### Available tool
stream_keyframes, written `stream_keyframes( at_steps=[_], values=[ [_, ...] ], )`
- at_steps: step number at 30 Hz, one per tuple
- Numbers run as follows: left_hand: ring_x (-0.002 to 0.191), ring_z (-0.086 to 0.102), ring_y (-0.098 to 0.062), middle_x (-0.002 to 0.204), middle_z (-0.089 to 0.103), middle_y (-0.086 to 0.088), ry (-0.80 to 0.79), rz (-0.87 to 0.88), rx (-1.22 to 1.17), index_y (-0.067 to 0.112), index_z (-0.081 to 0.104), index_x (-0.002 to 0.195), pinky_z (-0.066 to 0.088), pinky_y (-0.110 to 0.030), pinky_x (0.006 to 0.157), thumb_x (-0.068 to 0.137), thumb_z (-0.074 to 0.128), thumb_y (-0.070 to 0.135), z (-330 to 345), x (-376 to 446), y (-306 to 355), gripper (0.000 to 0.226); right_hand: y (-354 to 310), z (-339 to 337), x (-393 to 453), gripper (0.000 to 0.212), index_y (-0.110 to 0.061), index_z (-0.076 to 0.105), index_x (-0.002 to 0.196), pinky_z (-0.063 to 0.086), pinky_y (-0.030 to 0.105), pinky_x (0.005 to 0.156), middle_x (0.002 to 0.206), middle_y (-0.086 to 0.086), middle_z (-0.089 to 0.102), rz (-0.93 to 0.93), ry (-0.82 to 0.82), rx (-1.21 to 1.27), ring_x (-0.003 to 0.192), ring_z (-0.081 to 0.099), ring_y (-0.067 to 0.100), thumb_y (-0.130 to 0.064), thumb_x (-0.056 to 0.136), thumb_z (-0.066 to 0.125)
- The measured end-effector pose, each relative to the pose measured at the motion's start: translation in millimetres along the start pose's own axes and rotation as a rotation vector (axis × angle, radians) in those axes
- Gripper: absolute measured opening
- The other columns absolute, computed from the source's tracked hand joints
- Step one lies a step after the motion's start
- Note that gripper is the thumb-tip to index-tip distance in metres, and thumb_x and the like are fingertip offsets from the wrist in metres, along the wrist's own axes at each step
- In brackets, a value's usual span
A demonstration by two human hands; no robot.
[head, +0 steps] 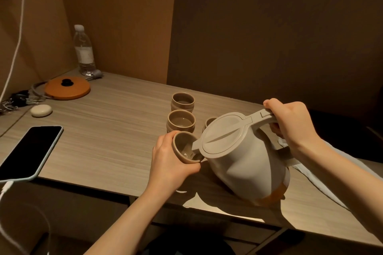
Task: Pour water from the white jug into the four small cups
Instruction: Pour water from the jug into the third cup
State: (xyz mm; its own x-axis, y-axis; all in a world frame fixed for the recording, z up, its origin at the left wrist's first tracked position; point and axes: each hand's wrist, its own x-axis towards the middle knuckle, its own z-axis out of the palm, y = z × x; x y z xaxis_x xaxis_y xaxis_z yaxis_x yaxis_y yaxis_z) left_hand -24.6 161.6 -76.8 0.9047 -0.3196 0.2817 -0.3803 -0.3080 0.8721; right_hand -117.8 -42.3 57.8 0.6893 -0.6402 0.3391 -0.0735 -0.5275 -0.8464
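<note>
Wood-grain desk (107, 130) fills the scene. Right hand (290, 126) grips the handle of a tilted white jug (246, 159), its spout inside a small cup (184, 148) clasped by the left hand (170, 163). Just beyond that cup stand three more cups (181, 122).

The scene is dimly and warmly lit. Hard dark shadows are cast toward six o'clock on the table (107, 130). Lines are bowed by wide-angle distortion at nine o'clock. Focus is kept acceptably sharp throughout.
</note>
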Motion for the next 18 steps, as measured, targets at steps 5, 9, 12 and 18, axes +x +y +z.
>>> stream_keyframes(
  at_steps=[5,9,12,18],
  values=[
    [0.114,0.049,-0.015,0.119,0.048,0.01,0.001,0.0,0.006,0.028,0.048,0.127,0.046,-0.027,0.087,0.049,0.088,0.027,-0.7,-0.3,-1.0,0.088,0.2,0.4,0.1,0.052,-0.016,0.048,0.037,0.034,0.031,0.054,0.04,0.001,0.043,-0.007,-0.007,-0.007,0.044,0.039,0.014,-0.025,0.088,0.055],
    [0.114,0.049,-0.016,0.119,0.049,0.009,0.003,0.003,0.009,0.027,0.049,0.127,0.044,-0.027,0.087,0.048,0.088,0.027,-1.4,-0.1,-0.8,0.087,1.5,0.1,0.4,0.051,-0.014,0.048,0.038,0.034,0.031,0.054,0.037,-0.002,0.042,-0.009,-0.016,-0.017,0.039,0.037,0.009,-0.026,0.087,0.055],
    [0.114,0.049,-0.016,0.12,0.05,0.009,0.003,0.0,0.01,0.028,0.05,0.126,0.044,-0.027,0.087,0.049,0.088,0.026,-1.5,-0.1,-0.5,0.087,1.3,0.6,0.7,0.051,-0.013,0.048,0.038,0.033,0.031,0.053,0.036,-0.004,0.041,-0.012,-0.022,-0.015,0.037,0.037,0.008,-0.025,0.088,0.055],
    [0.113,0.049,-0.015,0.119,0.05,0.009,0.003,-0.004,0.007,0.029,0.05,0.125,0.046,-0.028,0.087,0.048,0.088,0.028,-1.1,-1.0,-2.7,0.086,1.9,1.6,2.1,0.052,-0.016,0.049,0.037,0.035,0.033,0.055,0.039,0.0,0.044,-0.026,-0.025,-0.032,0.041,0.039,0.012,-0.027,0.087,0.055]
  ],
)
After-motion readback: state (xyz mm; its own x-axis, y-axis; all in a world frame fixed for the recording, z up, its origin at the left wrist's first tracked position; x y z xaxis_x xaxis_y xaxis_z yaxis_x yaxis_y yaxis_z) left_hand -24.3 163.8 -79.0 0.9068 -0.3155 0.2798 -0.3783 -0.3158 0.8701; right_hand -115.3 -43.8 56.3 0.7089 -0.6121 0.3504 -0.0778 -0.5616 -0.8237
